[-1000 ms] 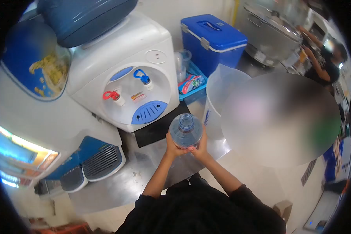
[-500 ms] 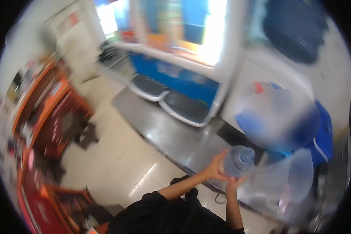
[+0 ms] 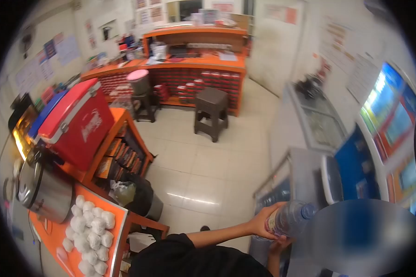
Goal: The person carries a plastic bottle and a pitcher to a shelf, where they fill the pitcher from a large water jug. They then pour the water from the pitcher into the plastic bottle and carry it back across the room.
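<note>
A clear plastic water bottle (image 3: 289,219) with a label and a blue cap lies tilted between my two hands, its cap end toward the right. My left hand (image 3: 264,222) is wrapped round the lower part of the bottle from the left. Below it, my right hand (image 3: 281,243) holds the bottle's underside, partly hidden by it. The bottle is above the edge of a steel counter (image 3: 305,175).
White wrapped bundles (image 3: 90,235) lie on an orange table at the lower left, beside a steel pot (image 3: 46,189) and a red cooler box (image 3: 81,124). A dark stool (image 3: 211,108) stands on the tiled floor. Orange shelving (image 3: 194,69) lines the back.
The view has swung left, bringing the orange tables, cooler and stool into sight. The bottle is still in both hands and now tilts to the right.
</note>
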Tool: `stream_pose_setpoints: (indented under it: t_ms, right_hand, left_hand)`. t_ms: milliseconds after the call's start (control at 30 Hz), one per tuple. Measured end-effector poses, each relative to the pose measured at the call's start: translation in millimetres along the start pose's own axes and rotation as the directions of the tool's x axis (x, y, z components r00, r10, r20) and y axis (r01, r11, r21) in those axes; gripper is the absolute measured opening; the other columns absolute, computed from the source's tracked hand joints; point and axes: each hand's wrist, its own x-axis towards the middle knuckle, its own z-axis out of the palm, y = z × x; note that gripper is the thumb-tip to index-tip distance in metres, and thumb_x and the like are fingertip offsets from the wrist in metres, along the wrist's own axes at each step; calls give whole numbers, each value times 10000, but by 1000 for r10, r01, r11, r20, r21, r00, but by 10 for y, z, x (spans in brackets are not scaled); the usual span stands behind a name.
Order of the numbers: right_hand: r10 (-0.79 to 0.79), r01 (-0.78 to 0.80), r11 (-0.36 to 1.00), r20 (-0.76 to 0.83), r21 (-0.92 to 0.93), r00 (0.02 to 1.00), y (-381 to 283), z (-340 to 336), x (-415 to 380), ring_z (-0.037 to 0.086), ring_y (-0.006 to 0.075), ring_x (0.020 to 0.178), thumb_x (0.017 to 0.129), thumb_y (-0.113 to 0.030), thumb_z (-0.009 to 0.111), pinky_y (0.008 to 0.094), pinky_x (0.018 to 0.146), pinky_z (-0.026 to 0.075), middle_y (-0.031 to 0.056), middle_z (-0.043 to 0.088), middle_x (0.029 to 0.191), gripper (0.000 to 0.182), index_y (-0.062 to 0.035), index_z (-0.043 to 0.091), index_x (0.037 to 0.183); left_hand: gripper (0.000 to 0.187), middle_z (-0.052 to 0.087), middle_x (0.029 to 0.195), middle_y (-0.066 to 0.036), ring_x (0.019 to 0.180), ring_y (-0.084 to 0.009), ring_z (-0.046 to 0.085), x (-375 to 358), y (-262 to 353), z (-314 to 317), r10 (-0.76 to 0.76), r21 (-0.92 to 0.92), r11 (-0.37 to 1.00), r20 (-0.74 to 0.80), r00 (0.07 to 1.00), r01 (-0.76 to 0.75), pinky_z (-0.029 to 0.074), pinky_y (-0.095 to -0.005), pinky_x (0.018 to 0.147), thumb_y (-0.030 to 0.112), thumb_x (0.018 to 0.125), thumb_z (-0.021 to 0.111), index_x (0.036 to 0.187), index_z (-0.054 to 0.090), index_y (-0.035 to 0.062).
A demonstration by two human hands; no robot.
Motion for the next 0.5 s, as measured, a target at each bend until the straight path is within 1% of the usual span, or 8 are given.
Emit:
stream_pose_setpoints:
  t_ms: [33, 100, 200, 267, 333, 400, 433, 500]
  right_hand:
    - [-3, 2, 1000, 44, 22, 999, 84, 318, 132, 319, 269, 1092, 778, -477, 427, 364, 899, 270, 183, 290, 1194, 726, 49, 177, 1212]
    - [-68, 60, 996, 139, 60, 988, 233, 990, 313, 317, 268, 1094, 782, -471, 421, 364, 900, 271, 182, 291, 1191, 718, 49, 173, 1211]
    - [-164, 142, 984, 259, 104, 952, 402, 1964, 569, 314, 266, 1097, 788, -461, 412, 364, 900, 273, 182, 292, 1188, 706, 49, 166, 1211]
    - [-157, 118, 984, 337, 135, 928, 469, 2630, 762, 321, 261, 1093, 785, -477, 406, 364, 898, 278, 182, 298, 1179, 712, 51, 171, 1203]
    - [-164, 99, 980, 415, 174, 895, 532, 3326, 979, 328, 257, 1089, 783, -492, 400, 363, 896, 284, 182, 303, 1170, 719, 53, 177, 1196]
    - [-165, 1, 963, 588, 269, 792, 599, 4024, 1201, 347, 245, 1072, 753, -547, 416, 361, 891, 289, 173, 316, 1153, 775, 55, 188, 1185]
    - [-173, -11, 959, 618, 282, 767, 661, 4371, 1293, 347, 245, 1072, 753, -547, 416, 361, 891, 289, 173, 316, 1153, 775, 55, 188, 1185]
    - [-107, -216, 906, 693, 363, 712, 780, 5112, 1487, 390, 220, 1020, 599, -581, 592, 338, 867, 311, 144, 364, 1101, 948, 77, 218, 1169]
  left_hand:
    - [881, 478, 1078, -127, 1007, -214, 470, 28, 29, -323, 1, 48, 999, -47, 999, 1, 336, -309, 872, 357, 471, 732, 1165, 332, -9]
    - [879, 477, 1080, -127, 1011, -216, 466, 25, 57, -968, -5, 120, 993, -119, 993, 20, 334, -309, 873, 341, 468, 737, 1165, 332, -9]
    - [875, 473, 1083, -123, 1013, -213, 461, 16, 39, -1914, -19, 149, 987, -233, 972, 55, 331, -306, 873, 323, 469, 744, 1164, 331, -11]
    - [882, 466, 1087, -121, 1012, -206, 458, 41, 64, -2539, 43, 311, 948, -349, 936, 72, 328, -303, 872, 322, 468, 749, 1164, 326, -17]
    - [890, 466, 1084, -122, 1010, -201, 457, 44, 59, -3140, 47, 322, 941, -430, 902, 104, 329, -303, 871, 328, 466, 752, 1164, 324, -21]
    - [920, 468, 1081, -122, 1004, -190, 458, 31, -20, -3755, 62, 336, 930, -538, 841, 147, 330, -300, 871, 346, 453, 762, 1164, 314, -28]
    - [920, 468, 1081, -122, 1004, -190, 458, 13, -64, -4053, 77, 350, 924, -567, 820, 155, 330, -300, 871, 346, 453, 762, 1164, 314, -28]
    - [930, 463, 1088, -120, 1008, -189, 454, 9, -105, -4686, 121, 386, 903, -652, 748, 190, 328, -301, 875, 350, 450, 767, 1165, 308, -28]
